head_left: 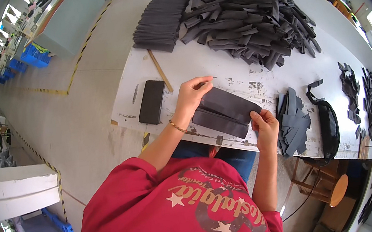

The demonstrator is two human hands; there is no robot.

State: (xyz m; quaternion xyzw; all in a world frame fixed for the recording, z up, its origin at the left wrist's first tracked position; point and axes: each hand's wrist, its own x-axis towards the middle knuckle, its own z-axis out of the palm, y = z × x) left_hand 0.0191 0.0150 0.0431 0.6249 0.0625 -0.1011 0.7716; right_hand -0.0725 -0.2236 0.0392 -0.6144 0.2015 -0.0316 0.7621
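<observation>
A person in a red shirt [180,215] leans over a white desk [236,69]. The left hand [191,95] presses down on the left end of a dark grey folded piece [225,111], while the right hand [266,124] pinches its right end with the fingers [256,117]. Just right of that hand lies a small pile of flat grey pieces [294,120], and beside it a black mesh pouch [328,125]. A black phone [151,101] lies left of the left hand, with a wooden stick [160,70] near it. At the far side sit a neat stack [161,18] and a big loose heap of grey strips [252,15].
</observation>
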